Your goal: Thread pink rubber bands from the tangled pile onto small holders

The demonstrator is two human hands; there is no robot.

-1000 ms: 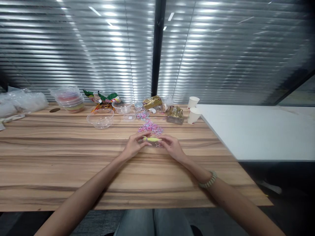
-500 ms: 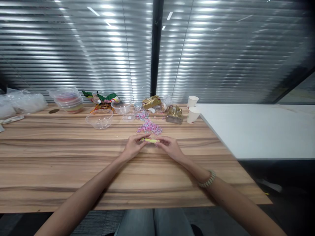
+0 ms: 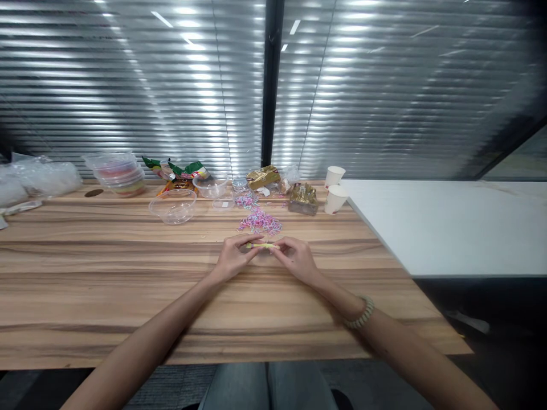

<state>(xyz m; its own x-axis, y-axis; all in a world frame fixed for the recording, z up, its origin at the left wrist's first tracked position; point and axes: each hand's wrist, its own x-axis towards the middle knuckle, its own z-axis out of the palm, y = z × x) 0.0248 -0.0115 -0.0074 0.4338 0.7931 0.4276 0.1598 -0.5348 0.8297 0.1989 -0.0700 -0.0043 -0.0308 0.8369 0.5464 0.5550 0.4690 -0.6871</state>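
A thin yellow-green strip [image 3: 262,245] is held level between my two hands, just above the wooden table. My left hand [image 3: 234,253] pinches its left end between thumb and fingers. At the other end, my right hand [image 3: 296,256] grips it with bent fingers and thumb. Small pink or purple bits show near the fingertips, too small to make out. Just beyond the hands lies a loose pile of small pink, purple and blue rings [image 3: 260,221]. Behind it, a smaller heap [image 3: 245,200] of the same colours lies beside a clear lid [image 3: 223,203].
On the wooden table [image 3: 106,273] stand clear bowls [image 3: 173,213], stacked tubs [image 3: 117,173], green snack bags [image 3: 188,169], gold packets [image 3: 262,177], a gold-topped box [image 3: 303,199] and a paper cup [image 3: 335,199] with another behind. A white table [image 3: 453,228] adjoins at right.
The yellow-green strip has turned slightly and looks thinner. My right hand's fingers have shifted a little at its right end. The things on the table have not moved.
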